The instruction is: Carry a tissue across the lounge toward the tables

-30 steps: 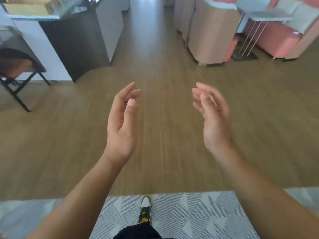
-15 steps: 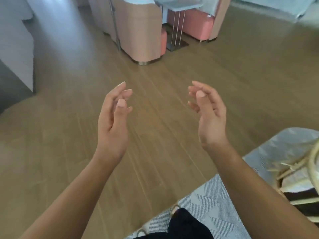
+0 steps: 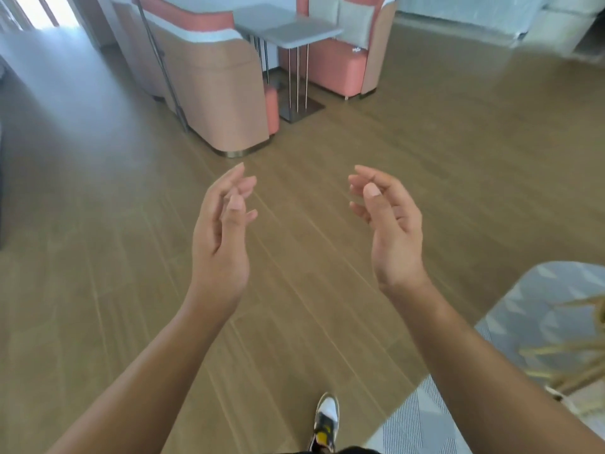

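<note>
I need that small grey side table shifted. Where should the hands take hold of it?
Probably grip the grey side table by the near edge of its flat top, one hand toward each corner, coming from the open floor side. The thin metal legs look a poor hold, and pink seats flank it.

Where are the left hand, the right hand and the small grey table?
left hand (image 3: 220, 244), head view, on the back of the hand below the thumb.
right hand (image 3: 394, 237), head view, on the palm side near the thumb base.
small grey table (image 3: 288, 27), head view, on its bare top.

2 bare hands, left hand (image 3: 217, 237) and right hand (image 3: 391, 231); 2 pink booth seats (image 3: 209, 77); 1 grey counter (image 3: 288, 27); 1 patterned rug (image 3: 540, 309); 1 shoe (image 3: 325, 417).
</note>
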Tool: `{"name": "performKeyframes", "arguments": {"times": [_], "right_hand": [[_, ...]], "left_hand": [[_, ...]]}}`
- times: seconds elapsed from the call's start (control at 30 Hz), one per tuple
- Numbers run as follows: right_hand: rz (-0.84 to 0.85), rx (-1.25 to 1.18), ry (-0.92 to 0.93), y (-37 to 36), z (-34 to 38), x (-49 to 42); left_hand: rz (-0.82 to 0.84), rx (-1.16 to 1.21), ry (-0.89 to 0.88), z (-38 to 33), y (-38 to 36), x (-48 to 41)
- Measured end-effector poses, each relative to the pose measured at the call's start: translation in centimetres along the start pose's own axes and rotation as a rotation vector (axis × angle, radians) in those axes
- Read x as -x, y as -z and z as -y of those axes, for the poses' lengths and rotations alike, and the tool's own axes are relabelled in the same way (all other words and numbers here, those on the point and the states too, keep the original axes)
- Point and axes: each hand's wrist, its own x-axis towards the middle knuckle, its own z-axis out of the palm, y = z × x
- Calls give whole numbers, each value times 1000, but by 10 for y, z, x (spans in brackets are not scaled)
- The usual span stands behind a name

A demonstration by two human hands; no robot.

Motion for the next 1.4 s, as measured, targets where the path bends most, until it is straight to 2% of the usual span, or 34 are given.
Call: {"name": "performKeyframes", "arguments": {"times": [0.27, 0.57, 0.9, 1.2, 1.4], "right_hand": [[14, 6, 19, 10, -41, -145], [-19, 9, 5, -9, -114, -310], [-201, 36, 62, -22, -171, -514], [-302, 94, 85, 42, -222, -668], [-332, 73, 94, 109, -269, -800]], "left_hand": [[-21, 17, -9, 50, -60, -122], [16, 57, -19, 140, -109, -286], [221, 112, -23, 226, -192, -501], [341, 154, -35, 301, -322, -643], [344, 174, -46, 357, -431, -732]]}}
